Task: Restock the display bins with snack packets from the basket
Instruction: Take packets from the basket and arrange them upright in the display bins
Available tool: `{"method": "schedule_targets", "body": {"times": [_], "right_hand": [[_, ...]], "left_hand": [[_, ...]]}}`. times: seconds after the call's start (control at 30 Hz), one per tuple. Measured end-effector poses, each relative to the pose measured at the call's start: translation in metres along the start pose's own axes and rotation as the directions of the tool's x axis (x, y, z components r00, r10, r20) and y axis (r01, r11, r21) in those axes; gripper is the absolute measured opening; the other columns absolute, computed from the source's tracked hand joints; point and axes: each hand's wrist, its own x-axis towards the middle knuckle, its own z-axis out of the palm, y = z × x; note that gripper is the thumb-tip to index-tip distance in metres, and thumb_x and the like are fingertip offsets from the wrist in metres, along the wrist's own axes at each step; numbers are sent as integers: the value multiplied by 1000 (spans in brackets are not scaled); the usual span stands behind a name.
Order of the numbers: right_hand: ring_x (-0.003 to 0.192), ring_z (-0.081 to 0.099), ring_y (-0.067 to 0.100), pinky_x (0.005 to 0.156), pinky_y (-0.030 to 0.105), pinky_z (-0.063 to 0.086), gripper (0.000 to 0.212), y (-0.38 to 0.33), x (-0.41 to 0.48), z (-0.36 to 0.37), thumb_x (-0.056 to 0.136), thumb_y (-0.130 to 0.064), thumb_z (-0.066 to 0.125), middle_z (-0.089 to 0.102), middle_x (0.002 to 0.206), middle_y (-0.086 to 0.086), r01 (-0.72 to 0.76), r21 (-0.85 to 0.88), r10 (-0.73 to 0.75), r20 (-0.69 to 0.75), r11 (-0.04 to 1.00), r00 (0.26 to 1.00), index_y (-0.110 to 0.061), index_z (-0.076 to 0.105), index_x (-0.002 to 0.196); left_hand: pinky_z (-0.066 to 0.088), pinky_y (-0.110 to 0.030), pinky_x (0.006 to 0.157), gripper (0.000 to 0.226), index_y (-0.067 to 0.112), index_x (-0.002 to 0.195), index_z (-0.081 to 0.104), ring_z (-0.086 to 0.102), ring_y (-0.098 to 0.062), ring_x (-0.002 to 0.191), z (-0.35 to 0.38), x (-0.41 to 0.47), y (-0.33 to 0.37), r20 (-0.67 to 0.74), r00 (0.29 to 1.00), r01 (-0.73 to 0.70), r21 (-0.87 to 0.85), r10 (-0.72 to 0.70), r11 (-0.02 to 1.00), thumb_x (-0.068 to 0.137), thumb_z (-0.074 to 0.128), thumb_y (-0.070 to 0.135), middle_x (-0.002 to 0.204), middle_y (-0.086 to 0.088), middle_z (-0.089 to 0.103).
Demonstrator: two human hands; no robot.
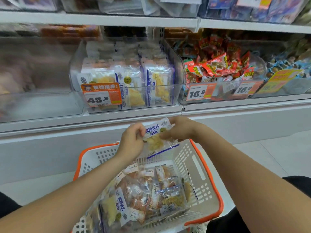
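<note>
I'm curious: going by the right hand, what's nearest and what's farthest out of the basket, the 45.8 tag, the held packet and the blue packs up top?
1. Packet: held in the right hand itself.
2. Basket: just below the hand.
3. 45.8 tag: up and to the left.
4. Blue packs: highest, upper right.

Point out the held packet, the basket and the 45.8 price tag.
held packet (154,131): head view, on its blue printed label.
basket (190,165): head view, on its white right wall.
45.8 price tag (101,96): head view, on the tag's middle.
</note>
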Motion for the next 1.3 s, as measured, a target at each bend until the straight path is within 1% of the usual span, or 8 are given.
{"method": "schedule_targets", "body": {"times": [0.13,0.3,0.4,0.53,0.6,0.87,1.17,1.3], "right_hand": [[86,78,31,86,49,63,22,-21,-5,-10,94,-27,78,79,99,16,191,313,-165,-108,930,980,-10,76,106],[79,75,28,76,55,61,26,-56,-11,-33,83,-44,76,76,86,9,386,76,-319,-427,919,846,-21,75,93],[74,68,22,71,46,58,16,-76,-26,-52,86,-34,73,73,79,-1,493,-160,-472,-631,855,615,-24,70,98],[88,53,27,77,44,40,23,-91,-45,-67,95,-26,63,66,93,-5,371,-558,-643,-749,742,160,-20,62,117],[96,49,27,80,41,31,25,-92,-44,-73,96,-25,60,66,101,-6,293,-617,-664,-741,731,96,-23,61,121],[109,44,34,90,47,28,31,-83,-7,-76,95,-13,55,64,100,0,35,-733,-641,-569,679,515,-25,52,123],[100,57,34,83,47,53,42,-98,37,-71,88,-1,68,57,114,11,124,-676,-608,-549,727,574,-19,60,124],[93,65,37,77,43,57,34,-101,41,-66,87,0,50,68,108,13,130,-633,-439,-359,763,824,-18,73,104]], "left_hand": [[43,-25,63,26,21,89,54,53,-8,75,-32,7,26,-174,975,-137,25,139,990,100,51,-2,84,7,57],[49,-27,81,14,21,101,57,57,-4,96,-57,20,56,-230,891,-335,250,392,908,99,65,9,103,9,60],[40,-14,98,23,19,107,60,53,-5,115,-62,26,72,-211,833,-410,384,511,827,93,67,2,123,5,54],[37,-37,108,28,15,111,65,50,-23,128,-68,33,86,-184,764,-420,586,619,693,86,70,4,133,-4,57],[34,-44,108,30,15,113,68,52,-27,129,-71,38,91,-135,742,-413,680,656,606,85,69,7,130,-5,61],[24,-61,118,49,13,137,57,57,-28,124,-69,50,91,22,856,-292,844,516,449,88,64,19,133,-3,63],[22,-50,110,66,16,141,55,63,-27,114,-75,55,95,67,892,-256,891,448,375,79,69,-3,126,-1,69],[31,-48,103,68,15,140,55,53,-31,117,-79,58,95,101,884,-281,895,456,347,75,69,-5,126,-5,63]]}}
